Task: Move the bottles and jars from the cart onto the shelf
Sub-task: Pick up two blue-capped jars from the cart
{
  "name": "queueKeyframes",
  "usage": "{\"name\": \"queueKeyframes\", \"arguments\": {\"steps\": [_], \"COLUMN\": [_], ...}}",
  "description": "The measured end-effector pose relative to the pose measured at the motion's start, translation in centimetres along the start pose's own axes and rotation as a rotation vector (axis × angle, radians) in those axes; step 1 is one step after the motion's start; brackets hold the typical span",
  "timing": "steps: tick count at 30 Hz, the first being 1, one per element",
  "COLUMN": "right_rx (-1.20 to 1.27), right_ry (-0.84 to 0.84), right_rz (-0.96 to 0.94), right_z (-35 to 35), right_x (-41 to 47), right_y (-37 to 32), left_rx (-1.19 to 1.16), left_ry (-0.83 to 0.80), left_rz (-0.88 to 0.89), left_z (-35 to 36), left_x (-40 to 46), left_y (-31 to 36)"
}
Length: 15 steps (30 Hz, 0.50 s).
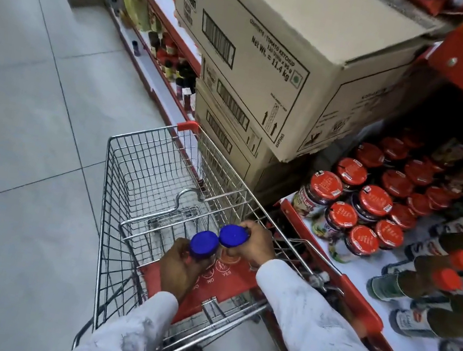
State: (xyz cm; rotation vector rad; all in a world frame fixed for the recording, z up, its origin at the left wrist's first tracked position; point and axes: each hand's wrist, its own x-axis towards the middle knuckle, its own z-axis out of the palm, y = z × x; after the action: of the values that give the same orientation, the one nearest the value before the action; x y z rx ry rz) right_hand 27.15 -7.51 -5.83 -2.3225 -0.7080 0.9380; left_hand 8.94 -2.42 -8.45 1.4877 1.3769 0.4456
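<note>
Two jars with bright blue lids (204,244) sit in the hands. Under the hands is a silver wire cart (143,178) with a red seat flap (223,282). Right of the hands, jars have red lids (374,200) on a white shelf (361,272) with a red edge. The sleeves (328,341) are white. Brown boxes (275,59) sit past the hands.

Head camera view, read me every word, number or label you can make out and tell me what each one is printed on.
"TOMATO KETCHUP", top cardboard box, side panel.
"Net Wt. = 11.4 kg", same box, just below.
"NO", red child-seat flap of the cart.
"YES", same flap, beside it.
Brand logo on the boxes: too blurred to read.
Red jar lids and labels on shelf: too small.
Bottle labels: blurred.
</note>
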Motion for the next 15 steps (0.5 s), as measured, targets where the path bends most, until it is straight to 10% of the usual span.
{"name": "queueKeyframes", "arguments": {"steps": [15], "right_rx": [0.338], "right_ry": [0.330], "right_rz": [-0.338], "right_z": [-17.0], "right_x": [-18.8], "right_y": [0.1], "left_rx": [-0.110], "left_ry": [-0.217], "left_rz": [0.456], "left_z": [-1.9], "left_x": [-8.9], "left_y": [13.4]}}
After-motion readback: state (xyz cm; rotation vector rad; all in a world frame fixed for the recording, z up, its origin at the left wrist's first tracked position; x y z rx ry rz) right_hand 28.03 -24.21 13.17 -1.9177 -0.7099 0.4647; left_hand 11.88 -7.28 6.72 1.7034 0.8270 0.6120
